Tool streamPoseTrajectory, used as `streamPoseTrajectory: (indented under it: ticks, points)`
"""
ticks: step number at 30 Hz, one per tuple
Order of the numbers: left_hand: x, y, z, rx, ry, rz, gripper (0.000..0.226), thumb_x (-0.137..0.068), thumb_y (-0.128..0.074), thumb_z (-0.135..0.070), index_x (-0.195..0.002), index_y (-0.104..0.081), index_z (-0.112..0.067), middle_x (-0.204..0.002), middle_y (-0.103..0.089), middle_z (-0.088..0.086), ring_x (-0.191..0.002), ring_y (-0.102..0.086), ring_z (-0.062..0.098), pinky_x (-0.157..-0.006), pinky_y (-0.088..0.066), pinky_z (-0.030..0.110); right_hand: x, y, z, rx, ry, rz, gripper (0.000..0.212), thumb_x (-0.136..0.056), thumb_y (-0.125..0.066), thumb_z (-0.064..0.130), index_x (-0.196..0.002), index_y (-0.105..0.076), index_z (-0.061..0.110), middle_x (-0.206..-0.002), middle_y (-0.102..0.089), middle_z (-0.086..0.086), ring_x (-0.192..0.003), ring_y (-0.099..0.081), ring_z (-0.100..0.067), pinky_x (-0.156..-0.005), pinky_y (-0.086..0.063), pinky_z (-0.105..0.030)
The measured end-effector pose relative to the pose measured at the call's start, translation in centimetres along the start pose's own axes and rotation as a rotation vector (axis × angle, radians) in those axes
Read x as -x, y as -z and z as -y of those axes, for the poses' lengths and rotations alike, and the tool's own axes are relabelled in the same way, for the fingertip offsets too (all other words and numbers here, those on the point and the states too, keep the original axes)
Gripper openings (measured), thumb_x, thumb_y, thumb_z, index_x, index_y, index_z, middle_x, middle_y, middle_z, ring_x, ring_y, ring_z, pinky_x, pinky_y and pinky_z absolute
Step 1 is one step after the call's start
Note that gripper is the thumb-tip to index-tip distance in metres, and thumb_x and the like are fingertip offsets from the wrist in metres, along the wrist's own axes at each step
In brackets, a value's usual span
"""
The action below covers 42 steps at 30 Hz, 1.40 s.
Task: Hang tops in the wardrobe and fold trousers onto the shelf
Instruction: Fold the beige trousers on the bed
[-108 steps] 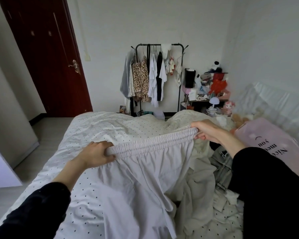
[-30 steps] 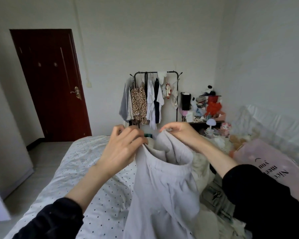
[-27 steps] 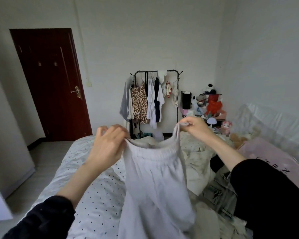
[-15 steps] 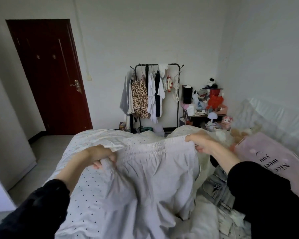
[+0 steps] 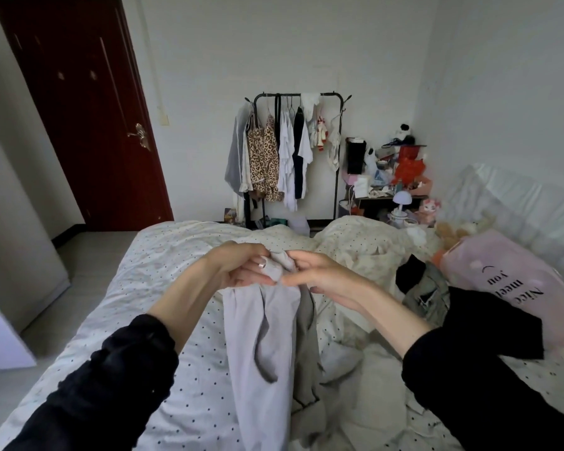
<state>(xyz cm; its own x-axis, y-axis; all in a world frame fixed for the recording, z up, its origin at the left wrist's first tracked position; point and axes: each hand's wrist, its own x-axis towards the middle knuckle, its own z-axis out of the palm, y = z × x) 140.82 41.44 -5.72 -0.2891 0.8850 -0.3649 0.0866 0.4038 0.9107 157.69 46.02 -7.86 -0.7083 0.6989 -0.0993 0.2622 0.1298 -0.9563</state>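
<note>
Pale grey trousers (image 5: 261, 346) hang lengthwise over the bed, folded in half with the waistband gathered at the top. My left hand (image 5: 238, 268) pinches the bunched waistband from the left. My right hand (image 5: 313, 271) meets it from the right, fingers curled on the same bunch of cloth. Both hands are raised together above the dotted white bedsheet (image 5: 176, 320). The trouser legs trail down onto the bed toward me.
A black clothes rack (image 5: 293, 151) with hung tops stands at the far wall. A dark red door (image 5: 85, 109) is at left. More crumpled clothes (image 5: 427, 294) and a pink bag (image 5: 508, 288) lie on the bed's right side. A cluttered side table (image 5: 391, 183) fills the corner.
Half a second ago my hands held the waistband stretched wide apart. They have come together at the middle, folding the trousers in half lengthwise and lifting them off the bed.
</note>
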Motion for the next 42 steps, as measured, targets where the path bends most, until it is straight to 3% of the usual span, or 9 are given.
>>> streamPoseTrajectory:
  ticks: [6, 10, 13, 19, 23, 29, 34, 38, 42]
  points:
    - [1.0, -0.3, -0.7, -0.326, -0.151, 0.116, 0.018, -0.091, -0.058, -0.019, -0.106, -0.067, -0.014, -0.098, -0.073, 0.0, -0.097, -0.062, 0.012, -0.075, -0.042, 0.022, -1.4, 0.2, -2.3, 0.14, 0.094, -0.269, 0.035, -0.079, -0.059, -0.01, -0.109, -0.063, 0.008, -0.111, -0.067, -0.015, -0.109, -0.061, -0.028, -0.096, -0.045, -0.043]
    - [0.2, 2.3, -0.3, -0.591, -0.447, -0.171, 0.07, -0.074, -0.078, -0.031, -0.134, -0.043, -0.024, -0.123, -0.048, 0.006, -0.113, -0.046, 0.019, -0.097, -0.041, 0.03, -0.7, 2.1, -0.6, 0.088, 0.136, -0.255, 0.041, -0.085, -0.054, -0.013, -0.119, -0.06, 0.009, -0.115, -0.066, -0.006, -0.103, -0.063, -0.014, -0.091, -0.048, -0.023]
    - [0.6, 3.5, -2.4, -0.757, -0.488, -0.046, 0.109, -0.062, -0.081, -0.044, -0.147, -0.013, -0.037, -0.15, -0.025, 0.002, -0.14, -0.02, 0.019, -0.116, -0.019, 0.042, -1.0, 3.3, 2.5, 0.143, 0.193, -0.196, 0.046, -0.087, -0.052, -0.011, -0.129, -0.054, 0.008, -0.115, -0.063, 0.002, -0.101, -0.059, -0.003, -0.089, -0.046, -0.015]
    - [3.9, 4.6, -12.0, -0.84, -0.51, 0.031, 0.07, -0.068, -0.08, -0.041, -0.129, -0.048, -0.027, -0.119, -0.057, -0.011, -0.114, -0.052, 0.011, -0.099, -0.039, 0.025, -1.8, 7.1, 11.5, 0.169, 0.394, -0.296, 0.051, -0.087, -0.052, -0.011, -0.136, -0.047, 0.003, -0.129, -0.058, -0.008, -0.117, -0.055, -0.015, -0.098, -0.044, -0.022]
    - [5.9, 5.3, -17.5, -0.863, -0.713, -0.28, 0.046, -0.069, -0.081, -0.036, -0.106, -0.06, -0.019, -0.097, -0.063, -0.003, -0.095, -0.058, 0.017, -0.079, -0.044, 0.024, -1.6, 9.4, 18.0, 0.242, 0.53, -0.403, 0.047, -0.085, -0.054, -0.013, -0.13, -0.054, 0.002, -0.114, -0.06, -0.002, -0.107, -0.055, -0.011, -0.092, -0.042, -0.014]
    - [10.9, 5.7, -27.9, -1.061, -1.018, -0.786, 0.05, -0.071, -0.073, -0.051, -0.109, -0.06, -0.02, -0.105, -0.066, 0.002, -0.106, -0.058, 0.026, -0.089, -0.044, 0.037, -0.8, 13.6, 28.9, 0.367, 0.698, -0.647, 0.038, -0.079, -0.065, 0.0, -0.113, -0.068, 0.015, -0.106, -0.069, -0.003, -0.106, -0.061, -0.021, -0.103, -0.043, -0.044]
    - [14.3, 7.8, -30.8, -0.437, -1.158, -0.686, 0.118, -0.056, -0.082, -0.056, -0.149, -0.016, -0.028, -0.143, -0.04, 0.0, -0.129, -0.041, 0.017, -0.108, -0.032, 0.046, 2.9, 16.0, 35.2, 0.233, 0.817, -0.818, 0.033, -0.081, -0.062, 0.001, -0.108, -0.069, 0.02, -0.097, -0.067, 0.001, -0.099, -0.059, -0.017, -0.098, -0.045, -0.038]
    - [14.5, 8.3, -29.0, -0.125, -0.943, -0.268, 0.068, -0.066, -0.073, -0.053, -0.125, -0.058, -0.024, -0.119, -0.064, -0.011, -0.116, -0.055, 0.01, -0.098, -0.036, 0.036, 4.9, 16.9, 36.9, 0.091, 0.86, -0.797, 0.035, -0.084, -0.057, -0.006, -0.112, -0.067, 0.012, -0.104, -0.065, -0.001, -0.104, -0.059, -0.015, -0.1, -0.044, -0.03]
    - [16.9, 8.2, -30.6, -0.117, -1.043, -0.271, 0.018, -0.08, -0.069, -0.04, -0.089, -0.073, -0.025, -0.088, -0.07, -0.016, -0.089, -0.062, 0.003, -0.088, -0.034, 0.031, 5.9, 17.0, 38.5, 0.064, 0.898, -0.791, 0.034, -0.085, -0.055, -0.008, -0.11, -0.066, 0.01, -0.092, -0.063, 0.002, -0.086, -0.056, -0.009, -0.08, -0.047, -0.02]
